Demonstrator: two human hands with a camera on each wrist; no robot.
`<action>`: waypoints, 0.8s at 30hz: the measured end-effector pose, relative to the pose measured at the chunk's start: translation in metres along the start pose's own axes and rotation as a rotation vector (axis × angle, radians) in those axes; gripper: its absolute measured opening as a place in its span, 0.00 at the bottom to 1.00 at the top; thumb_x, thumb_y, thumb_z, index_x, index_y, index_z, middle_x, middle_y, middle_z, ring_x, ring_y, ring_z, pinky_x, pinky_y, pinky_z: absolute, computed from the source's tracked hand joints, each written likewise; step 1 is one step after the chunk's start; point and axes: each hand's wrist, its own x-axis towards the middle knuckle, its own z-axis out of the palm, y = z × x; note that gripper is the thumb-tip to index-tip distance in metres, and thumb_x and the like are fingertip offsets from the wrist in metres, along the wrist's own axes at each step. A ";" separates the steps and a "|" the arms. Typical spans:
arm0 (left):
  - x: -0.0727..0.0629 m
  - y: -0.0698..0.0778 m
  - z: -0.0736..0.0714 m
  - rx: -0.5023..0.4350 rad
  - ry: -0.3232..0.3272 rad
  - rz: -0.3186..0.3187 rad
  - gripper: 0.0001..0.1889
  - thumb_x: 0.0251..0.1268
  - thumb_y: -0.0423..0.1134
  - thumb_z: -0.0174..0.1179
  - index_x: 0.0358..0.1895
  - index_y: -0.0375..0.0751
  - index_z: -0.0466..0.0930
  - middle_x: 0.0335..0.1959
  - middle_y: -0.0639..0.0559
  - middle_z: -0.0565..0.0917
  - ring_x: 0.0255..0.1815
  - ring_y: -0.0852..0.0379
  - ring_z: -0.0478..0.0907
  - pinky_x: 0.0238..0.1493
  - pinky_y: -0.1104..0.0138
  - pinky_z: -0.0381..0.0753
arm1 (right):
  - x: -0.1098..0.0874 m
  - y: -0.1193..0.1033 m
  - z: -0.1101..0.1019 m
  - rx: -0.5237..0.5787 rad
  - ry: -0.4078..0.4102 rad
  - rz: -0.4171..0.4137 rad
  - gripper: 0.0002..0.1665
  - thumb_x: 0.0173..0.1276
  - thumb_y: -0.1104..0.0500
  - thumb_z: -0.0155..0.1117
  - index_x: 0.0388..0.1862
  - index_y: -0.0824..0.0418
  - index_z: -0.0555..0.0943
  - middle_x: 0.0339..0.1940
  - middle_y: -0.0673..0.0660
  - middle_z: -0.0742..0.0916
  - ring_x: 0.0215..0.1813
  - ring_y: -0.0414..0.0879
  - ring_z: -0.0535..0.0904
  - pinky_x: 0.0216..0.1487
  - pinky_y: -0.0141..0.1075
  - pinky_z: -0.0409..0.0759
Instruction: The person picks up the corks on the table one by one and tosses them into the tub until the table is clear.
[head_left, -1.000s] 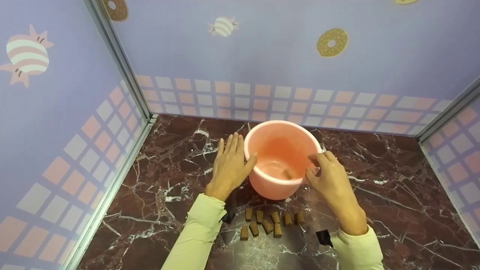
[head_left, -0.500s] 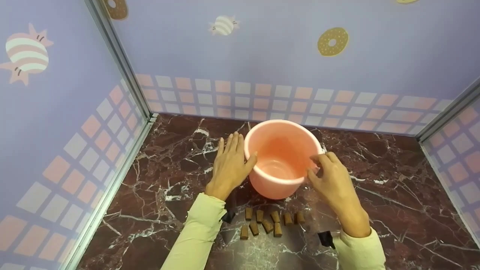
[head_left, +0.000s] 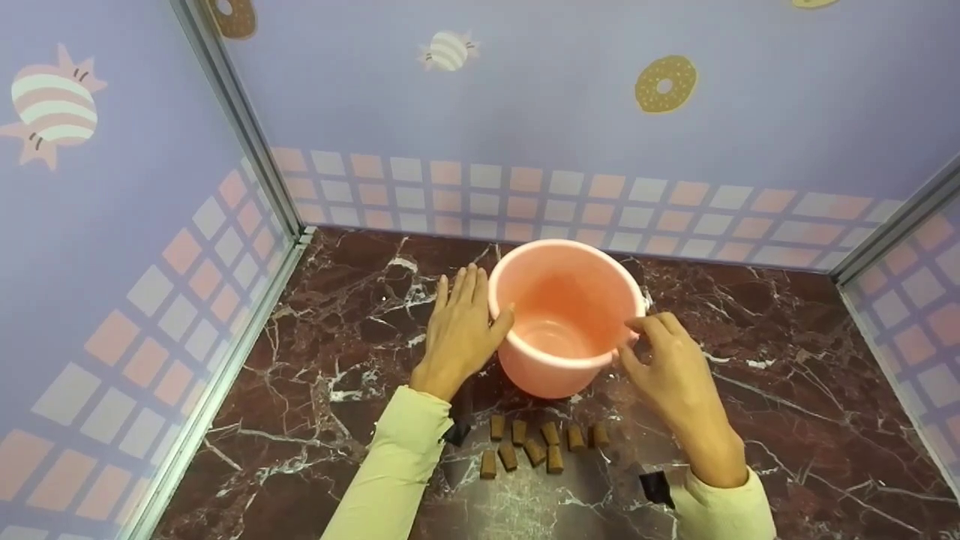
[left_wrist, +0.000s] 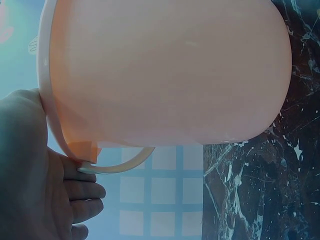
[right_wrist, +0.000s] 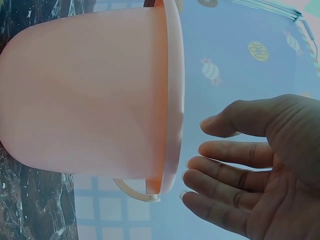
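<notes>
A pink bucket stands upright on the dark marbled tabletop. My left hand rests along its left side, fingers straight, with the thumb lying over the rim. In the left wrist view, those fingers are beside the bucket's pale handle. My right hand is at the right rim; in the right wrist view its fingers are loosely spread, hold nothing and stand apart from the rim. Several brown tapered corks lie in two loose rows in front of the bucket. The bottom's near side is hidden by the bucket's front wall.
A lilac back wall with a band of pink and white squares rises behind the bucket. Similar panels stand at the left and right. Marbled tabletop stretches to both sides of the bucket.
One second ago a cork showed inside the bucket near its front; it is out of sight now. My right hand has drawn slightly right, off the rim. The left hand has not moved.
</notes>
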 end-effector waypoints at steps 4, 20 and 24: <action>0.000 0.000 0.000 -0.005 -0.002 -0.002 0.41 0.84 0.59 0.43 0.82 0.26 0.54 0.84 0.34 0.54 0.86 0.41 0.49 0.85 0.51 0.30 | -0.003 0.000 0.000 -0.007 0.003 -0.002 0.18 0.62 0.71 0.76 0.50 0.76 0.84 0.43 0.67 0.85 0.39 0.59 0.84 0.41 0.55 0.86; 0.000 0.000 0.001 0.002 0.005 -0.003 0.41 0.84 0.59 0.43 0.82 0.26 0.54 0.84 0.34 0.55 0.86 0.41 0.49 0.85 0.50 0.30 | -0.018 0.004 -0.002 0.015 0.012 0.015 0.19 0.61 0.70 0.79 0.50 0.74 0.85 0.44 0.66 0.85 0.45 0.64 0.85 0.52 0.59 0.85; -0.001 0.000 0.001 -0.014 -0.002 -0.008 0.42 0.84 0.60 0.41 0.82 0.26 0.53 0.84 0.34 0.54 0.86 0.41 0.48 0.84 0.51 0.29 | -0.021 0.006 -0.002 0.013 0.022 0.018 0.19 0.60 0.71 0.80 0.49 0.73 0.85 0.43 0.66 0.85 0.45 0.64 0.85 0.51 0.59 0.85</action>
